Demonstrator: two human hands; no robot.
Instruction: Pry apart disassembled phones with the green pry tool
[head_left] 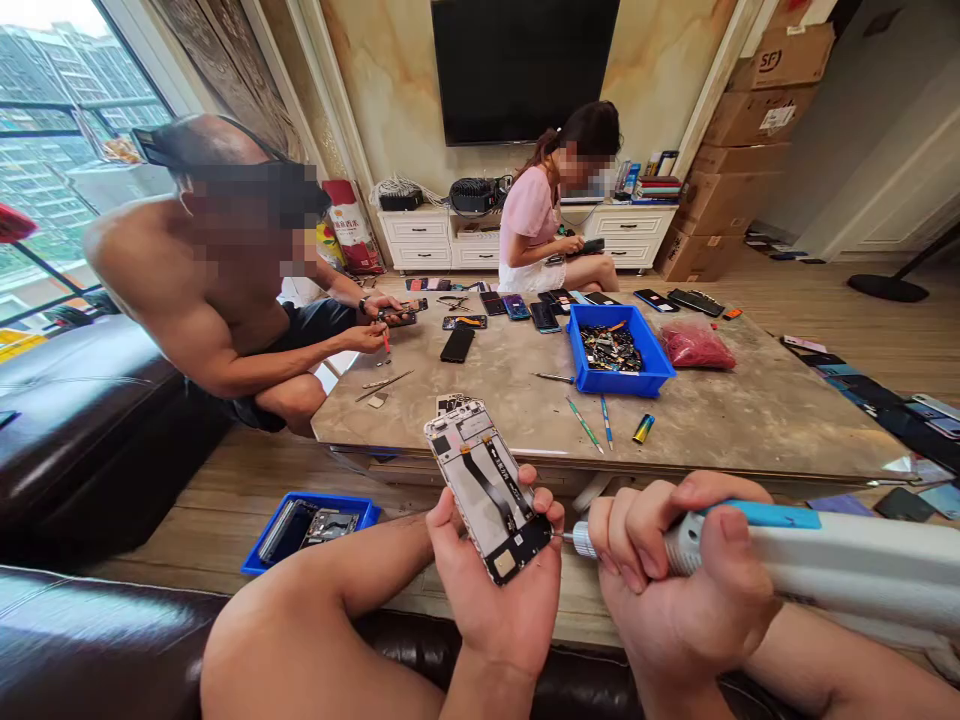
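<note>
While cradling the phone point(474, 475) in the left hand point(499, 605), as seen from the head view, points a screwdriver point(832, 560) towards its lower right corner with the right hand point(679, 570). Has the left grip clamped on the phone, with the thumb along one long edge and fingertips curled over the other; has the right grip wrapped round the screwdriver's body. Cannot tell whether the bit point(564, 536) touches the phone or stops just short. Holds the phone tilted, in the air before the near edge of the table point(750, 420), with its ribbon cable point(489, 492) exposed. Judging by looks, should handle as light, thin and fairly stiff, yet fragile at the cable and perhaps slippery along the edges. Best taken by the long sides, pressing gently and keeping fingertips off the cable. Farther off, shows a blue bin point(637, 387) of small parts on the table.
</note>
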